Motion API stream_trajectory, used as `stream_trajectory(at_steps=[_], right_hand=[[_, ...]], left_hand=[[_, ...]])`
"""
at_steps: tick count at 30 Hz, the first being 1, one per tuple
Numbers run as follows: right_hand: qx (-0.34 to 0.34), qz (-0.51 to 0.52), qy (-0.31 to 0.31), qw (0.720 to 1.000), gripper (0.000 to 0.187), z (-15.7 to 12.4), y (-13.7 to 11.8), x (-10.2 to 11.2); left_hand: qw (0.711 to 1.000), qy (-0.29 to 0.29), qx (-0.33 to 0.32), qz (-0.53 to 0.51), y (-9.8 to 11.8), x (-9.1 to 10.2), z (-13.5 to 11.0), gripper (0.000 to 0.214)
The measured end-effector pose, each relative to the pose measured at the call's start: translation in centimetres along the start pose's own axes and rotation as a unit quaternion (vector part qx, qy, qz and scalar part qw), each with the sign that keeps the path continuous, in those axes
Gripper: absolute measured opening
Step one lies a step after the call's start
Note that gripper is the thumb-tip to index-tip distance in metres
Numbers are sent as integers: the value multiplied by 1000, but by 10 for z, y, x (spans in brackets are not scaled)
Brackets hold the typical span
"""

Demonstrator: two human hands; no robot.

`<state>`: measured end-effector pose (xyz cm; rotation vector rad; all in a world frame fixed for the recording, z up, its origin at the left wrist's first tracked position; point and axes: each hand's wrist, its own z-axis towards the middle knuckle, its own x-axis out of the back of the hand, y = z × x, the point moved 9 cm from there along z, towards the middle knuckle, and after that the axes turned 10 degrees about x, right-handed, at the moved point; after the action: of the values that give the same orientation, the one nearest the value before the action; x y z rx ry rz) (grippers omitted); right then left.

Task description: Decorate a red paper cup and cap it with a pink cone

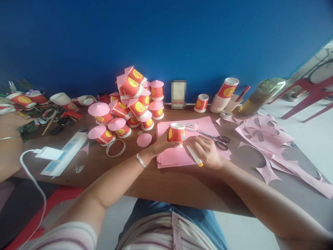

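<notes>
A red paper cup (176,133) with a yellow emblem stands upright over pink paper sheets (170,158). Around its left side and front are the fingers of my left hand (164,143), closed on it. My right hand (205,150) grips a slim white pen-like tool (192,152) with an orange end; its tip touches or nearly touches the cup's right side. I cannot tell whether it is a marker or a knife. Scissors (221,141) and a white glue stick (190,125) lie on the sheets behind my right hand. A pink paper disc (144,140) lies left of the sheets.
Several cups with pink cone roofs (134,86) are piled at left. A power strip (66,154), tape ring (115,148) and another person's arm (10,146) are further left. Rightward are a cup stack (221,97), tape roll (226,115), bottle (260,93) and paper scraps (281,156).
</notes>
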<state>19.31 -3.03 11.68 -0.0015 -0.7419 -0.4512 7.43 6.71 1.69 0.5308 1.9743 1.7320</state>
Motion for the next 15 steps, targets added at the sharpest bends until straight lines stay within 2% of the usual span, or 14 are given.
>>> stream_trajectory(at_steps=[2,8,15], right_hand=[[0,1,-4,1000,26,-1,0,-1],[-1,3,-11,1000,24,-2,1,-4],[5,28,-27,999,23,-4,-2,-8]], left_hand=[[1000,-1,20,-6,0,-2,-1,60],[1000,-8,12,10,6,-5,-2,50],[1000,-11,4,-6,-3,0,2,59]])
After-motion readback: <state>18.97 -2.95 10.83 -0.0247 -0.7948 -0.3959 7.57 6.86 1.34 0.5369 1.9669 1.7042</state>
